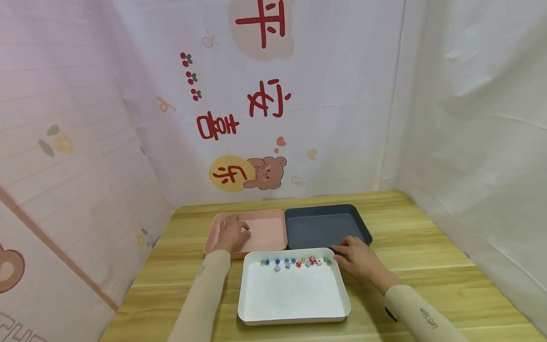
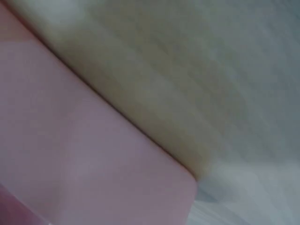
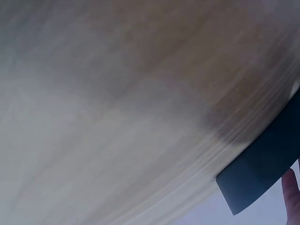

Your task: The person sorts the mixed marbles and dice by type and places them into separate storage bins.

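Over the pink tray, at its left part, my left hand bends its thumb and index finger together. A small white thing shows at their tips; its kind cannot be told. My right hand is by the far right corner of the white tray, close to the front edge of the dark grey tray, fingers loosely bent and nothing seen in them. Along the white tray's far side lie several dice, white ones and red ones, among blue marbles and green marbles.
The pink and dark grey trays stand side by side at the back of the wooden table, with the white tray in front of them. A printed cloth hangs behind and at both sides. The left wrist view shows mainly the pink tray's outer wall.
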A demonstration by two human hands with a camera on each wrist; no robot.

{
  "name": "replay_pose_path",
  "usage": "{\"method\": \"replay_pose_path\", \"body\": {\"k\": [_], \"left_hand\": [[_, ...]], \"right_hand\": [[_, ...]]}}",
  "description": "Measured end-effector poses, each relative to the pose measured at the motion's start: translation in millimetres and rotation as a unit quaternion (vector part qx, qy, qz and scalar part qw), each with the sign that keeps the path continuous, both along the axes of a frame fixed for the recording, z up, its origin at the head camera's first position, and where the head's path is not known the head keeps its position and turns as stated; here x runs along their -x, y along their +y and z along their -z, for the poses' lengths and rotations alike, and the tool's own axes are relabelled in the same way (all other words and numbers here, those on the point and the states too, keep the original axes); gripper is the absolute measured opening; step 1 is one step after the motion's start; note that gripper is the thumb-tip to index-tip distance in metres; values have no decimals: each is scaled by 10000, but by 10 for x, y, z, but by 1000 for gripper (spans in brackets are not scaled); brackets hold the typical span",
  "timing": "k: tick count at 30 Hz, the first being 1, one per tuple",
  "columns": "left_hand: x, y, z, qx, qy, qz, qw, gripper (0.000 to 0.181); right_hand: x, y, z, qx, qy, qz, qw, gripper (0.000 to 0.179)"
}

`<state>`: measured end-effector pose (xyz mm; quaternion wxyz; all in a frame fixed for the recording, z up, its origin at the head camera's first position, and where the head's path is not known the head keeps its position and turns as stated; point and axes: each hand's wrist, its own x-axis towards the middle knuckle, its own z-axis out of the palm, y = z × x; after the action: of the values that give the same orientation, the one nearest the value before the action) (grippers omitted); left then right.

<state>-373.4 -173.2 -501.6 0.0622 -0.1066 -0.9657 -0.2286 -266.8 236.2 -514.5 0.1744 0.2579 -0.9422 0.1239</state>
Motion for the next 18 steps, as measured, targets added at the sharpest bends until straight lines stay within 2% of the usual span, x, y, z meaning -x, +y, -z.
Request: {"method": "replay_pose_path", "body": {"k": [3,9,18], "left_hand": [[16,5,13,-20,-36,-76,10000,8],[18,-1,52,75,88,-129,9998,9],[18,20,50,281,-169,-130,9994,21]], "right_hand": [[-9,-5,-8,-43,157,-34,9999,32],[-18,-25,20,-91,99,-25,9999,34],[-1,1,20,-160,139,-24,9998,34]]}}
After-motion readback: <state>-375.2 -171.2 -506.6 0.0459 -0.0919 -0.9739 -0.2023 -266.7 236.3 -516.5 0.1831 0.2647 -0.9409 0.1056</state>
